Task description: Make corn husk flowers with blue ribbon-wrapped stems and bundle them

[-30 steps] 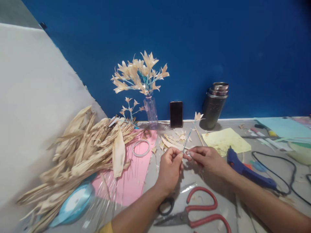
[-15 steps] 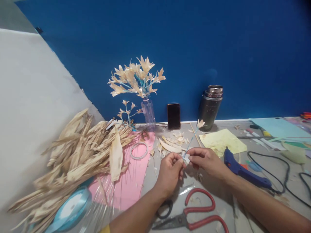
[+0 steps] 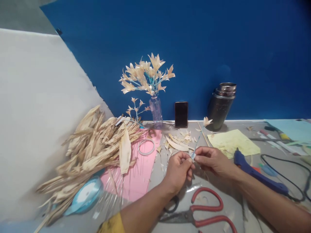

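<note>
My left hand [image 3: 179, 171] and my right hand [image 3: 212, 160] meet over the grey table, both pinched on the lower end of a thin blue-wrapped flower stem [image 3: 197, 146]. The stem slants up and to the right and ends in a small cream husk flower [image 3: 207, 122]. A bit of pale tape or ribbon shows between the fingertips. Red-handled scissors [image 3: 201, 214] lie just below my hands.
A heap of dried corn husks [image 3: 97, 149] covers the left, over pink paper [image 3: 136, 174] with a tape ring [image 3: 146, 147] and a blue ribbon spool [image 3: 85, 195]. At the back stand a vase of husk flowers [image 3: 148, 77], a phone [image 3: 181, 114] and a steel flask [image 3: 221, 105]. A blue glue gun [image 3: 255, 174] lies right.
The camera view has shifted slightly. My hands stay together pinching the stem; the stem's flower end has tilted a little while the fingers work at its base.
</note>
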A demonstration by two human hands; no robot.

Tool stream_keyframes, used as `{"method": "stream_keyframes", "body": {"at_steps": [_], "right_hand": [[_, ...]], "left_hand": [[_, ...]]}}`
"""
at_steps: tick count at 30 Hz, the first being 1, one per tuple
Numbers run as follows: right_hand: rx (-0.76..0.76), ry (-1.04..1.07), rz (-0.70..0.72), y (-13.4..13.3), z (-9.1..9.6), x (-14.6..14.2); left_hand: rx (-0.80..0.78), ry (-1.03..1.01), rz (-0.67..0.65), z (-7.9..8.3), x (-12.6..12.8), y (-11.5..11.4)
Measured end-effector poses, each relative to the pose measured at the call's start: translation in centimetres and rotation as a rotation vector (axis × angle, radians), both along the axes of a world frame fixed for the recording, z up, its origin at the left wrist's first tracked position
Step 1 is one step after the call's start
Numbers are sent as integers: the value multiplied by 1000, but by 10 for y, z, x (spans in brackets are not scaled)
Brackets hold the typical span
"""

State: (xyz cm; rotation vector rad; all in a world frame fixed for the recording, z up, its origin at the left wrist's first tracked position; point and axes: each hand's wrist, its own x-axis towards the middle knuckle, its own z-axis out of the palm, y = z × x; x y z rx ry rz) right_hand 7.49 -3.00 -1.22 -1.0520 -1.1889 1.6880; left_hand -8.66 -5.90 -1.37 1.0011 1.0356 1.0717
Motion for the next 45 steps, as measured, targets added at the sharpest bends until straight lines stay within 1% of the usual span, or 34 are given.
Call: {"method": "stream_keyframes", "body": {"at_steps": [3,8,12,15,22,27,29,33,37,41,45], "right_hand": [[89,-73,15,-1,-2,-1],[125,-116,34,-7,1,-3],[236,-215,-34,-9,5,-3],[278,-250,-64,-9,8,-3],[258,-241,-70,-10,12,-3],[242,-241,-58,-9,13,-2],[254,-255,-57,-9,14,-2],[254,-281,-96,-9,16,-1],[211,-266,-50,-9,14,-1],[238,-280,-39,-8,10,0],[250,-285,-42,-7,8,1]], "left_hand": [[-20,-31,-12,-2,2,-1],[-36,-54,-57,-3,4,-3],[-7,-58,-70,-2,4,-4],[6,-80,-76,-1,4,-5],[13,-67,-57,0,2,-5],[22,-67,-67,-4,1,-3],[35,-64,-27,-6,0,-1],[28,-54,98,-8,-2,3],[22,-38,129,-6,-5,5],[3,-105,97,-6,-5,5],[-98,-255,96,-6,-5,7]]}}
